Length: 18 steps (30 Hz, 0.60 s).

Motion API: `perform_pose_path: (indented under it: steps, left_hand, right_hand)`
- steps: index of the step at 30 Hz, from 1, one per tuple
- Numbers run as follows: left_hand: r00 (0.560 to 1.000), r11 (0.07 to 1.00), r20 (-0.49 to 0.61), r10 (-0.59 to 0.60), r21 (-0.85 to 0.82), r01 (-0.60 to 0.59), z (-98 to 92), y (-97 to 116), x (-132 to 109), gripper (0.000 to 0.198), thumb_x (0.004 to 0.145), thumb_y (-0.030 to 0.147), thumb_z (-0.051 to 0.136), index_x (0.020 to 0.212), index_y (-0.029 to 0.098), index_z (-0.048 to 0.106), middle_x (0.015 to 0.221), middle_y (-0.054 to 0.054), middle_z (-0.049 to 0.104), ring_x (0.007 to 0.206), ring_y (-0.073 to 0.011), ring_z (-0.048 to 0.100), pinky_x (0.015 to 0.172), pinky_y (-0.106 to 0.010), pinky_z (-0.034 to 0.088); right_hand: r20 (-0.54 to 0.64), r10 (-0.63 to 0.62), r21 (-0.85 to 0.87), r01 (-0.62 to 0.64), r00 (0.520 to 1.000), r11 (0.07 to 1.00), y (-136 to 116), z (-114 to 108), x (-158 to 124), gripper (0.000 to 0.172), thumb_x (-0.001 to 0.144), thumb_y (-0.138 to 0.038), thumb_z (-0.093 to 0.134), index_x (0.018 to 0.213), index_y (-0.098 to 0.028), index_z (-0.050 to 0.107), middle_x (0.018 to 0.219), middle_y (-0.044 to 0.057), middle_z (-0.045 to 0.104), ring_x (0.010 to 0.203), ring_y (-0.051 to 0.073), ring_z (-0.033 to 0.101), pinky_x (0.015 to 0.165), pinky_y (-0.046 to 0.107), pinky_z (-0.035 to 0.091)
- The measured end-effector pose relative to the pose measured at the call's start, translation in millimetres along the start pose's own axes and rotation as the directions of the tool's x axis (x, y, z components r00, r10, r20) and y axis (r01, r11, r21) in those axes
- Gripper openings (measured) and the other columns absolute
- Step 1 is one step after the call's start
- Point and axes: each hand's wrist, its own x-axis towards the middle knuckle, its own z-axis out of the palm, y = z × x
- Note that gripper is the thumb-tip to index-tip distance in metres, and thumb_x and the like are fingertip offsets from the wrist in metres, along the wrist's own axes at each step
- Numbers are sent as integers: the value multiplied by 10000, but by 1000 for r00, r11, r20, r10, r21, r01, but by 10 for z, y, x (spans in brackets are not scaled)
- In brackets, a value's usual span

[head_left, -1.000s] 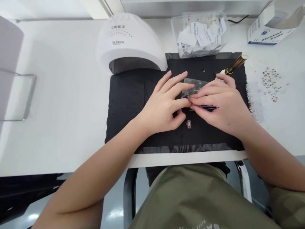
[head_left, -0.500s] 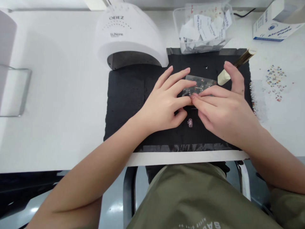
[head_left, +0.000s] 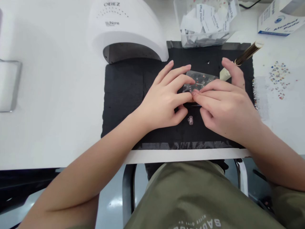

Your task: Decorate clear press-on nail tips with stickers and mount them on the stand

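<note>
My left hand (head_left: pixel 164 98) and my right hand (head_left: pixel 226 108) meet over a clear plastic card (head_left: pixel 201 77) dotted with small dark and red decorations, on a black mat (head_left: pixel 133 105). Their fingertips press together at the card's near edge, and the left fingers lie across it. A thin dark strip (head_left: pixel 195 104) shows just below those fingertips. In the crook of my right thumb sits a slim brush with a gold handle (head_left: pixel 247 52) and a cream end (head_left: pixel 225 74). A small clear pink piece (head_left: pixel 190 120) lies on the mat just below my hands.
A white SUNone nail lamp (head_left: pixel 124 31) stands behind the mat at left. A clear bin of torn alcohol pad wrappers (head_left: pixel 205 24) and an alcohol pads box (head_left: pixel 281 22) are at the back. Coloured rhinestones (head_left: pixel 279 81) lie scattered on the white table (head_left: pixel 54 95).
My view has tilted, so the table contents sit higher in the frame. My right thumb has lifted away from the card, and the brush now angles out beside it.
</note>
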Motion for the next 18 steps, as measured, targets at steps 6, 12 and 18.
perform_pose_path:
  steps: [6,12,18]
  left_hand:
    - [1000,1000,7,3,-10,-3,-28,22,14,327,877,198,641,1107,347,820,1523,2,760,1680,-438,556,1486,-809,271]
    - [999,1000,47,14,6,-14,-68,58,60,318,899,220,645,1105,380,826,1562,46,761,1676,-431,571,1478,-826,273]
    - [999,1000,-32,-14,8,15,-82,78,27,349,930,226,604,1153,378,826,1456,1,811,1624,-374,627,1483,-718,359]
  right_hand:
    - [-146,-39,50,47,988,998,107,90,-32,400,1073,-78,499,1015,-311,819,859,-41,809,968,234,808,1401,729,413]
    - [-183,1,150,27,983,988,216,141,-30,354,1036,-114,569,967,-329,842,835,-53,817,957,252,828,1380,733,420]
    - [-141,64,182,-38,988,983,215,164,-22,376,1027,-125,578,1141,-340,864,1041,-27,883,1082,287,845,1391,721,399]
